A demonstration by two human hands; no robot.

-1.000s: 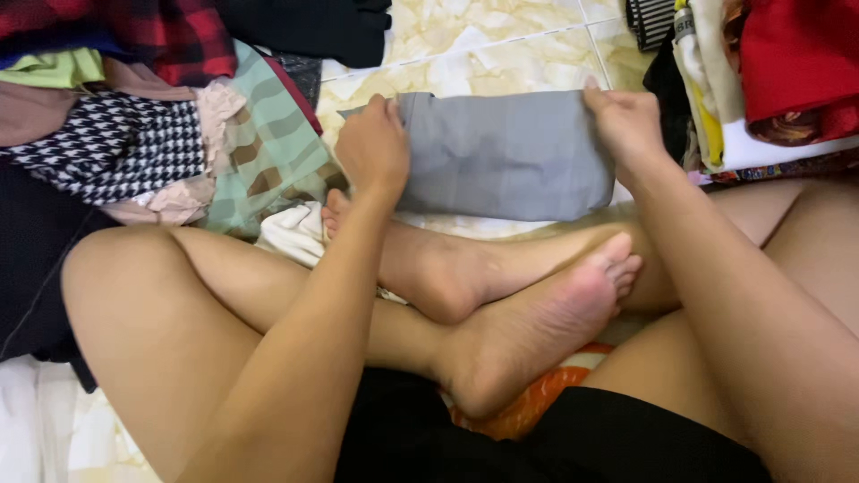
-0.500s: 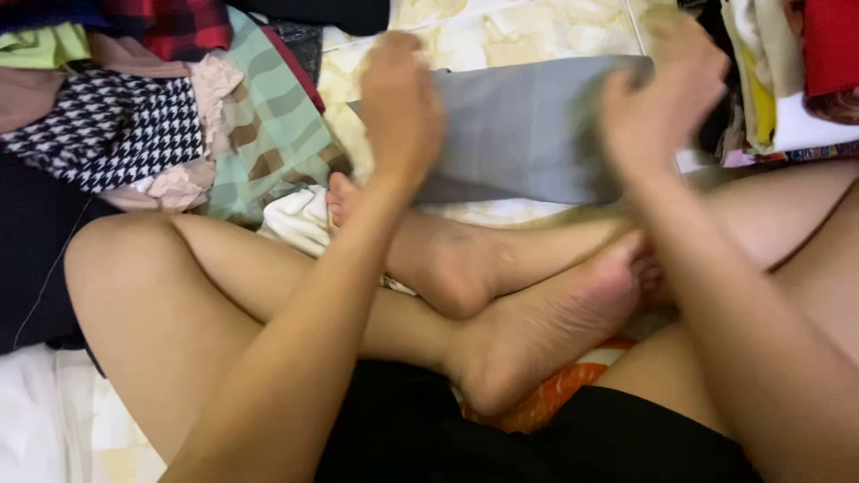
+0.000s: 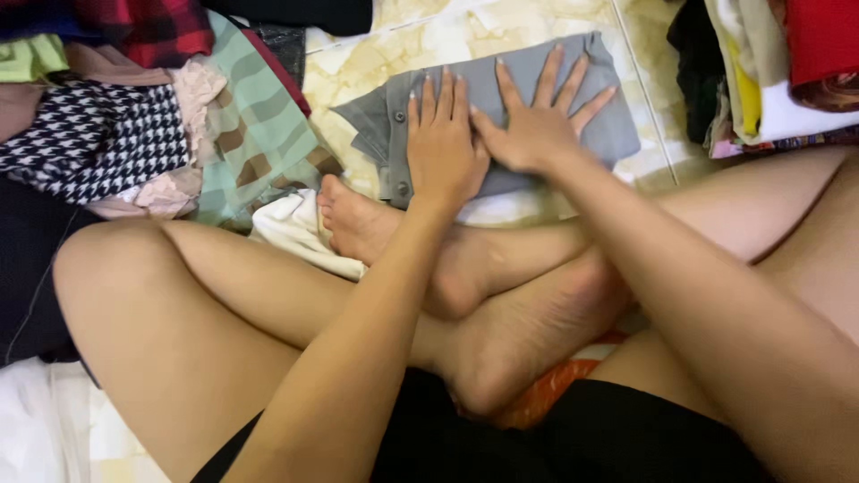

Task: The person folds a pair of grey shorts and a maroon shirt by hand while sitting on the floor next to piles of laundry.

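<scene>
A folded grey buttoned garment (image 3: 599, 107) lies on the pale marbled floor (image 3: 403, 54) just beyond my crossed feet. My left hand (image 3: 443, 143) rests flat on its left half, fingers together and pointing away from me. Beside it, my right hand (image 3: 537, 121) presses flat on the middle of the cloth with the fingers spread. The two hands touch at the thumbs. Neither hand grips anything.
A heap of clothes (image 3: 134, 125) fills the left: houndstooth, green striped, red plaid and pink pieces. A white cloth (image 3: 291, 228) lies by my left foot. A stack of folded clothes (image 3: 769, 72) stands at the right. My crossed legs (image 3: 501, 295) take up the foreground.
Both hands held the garment's side edges a second ago, lifted and moved inward, and now lie flat on top of it. The garment sits narrower and slightly rotated.
</scene>
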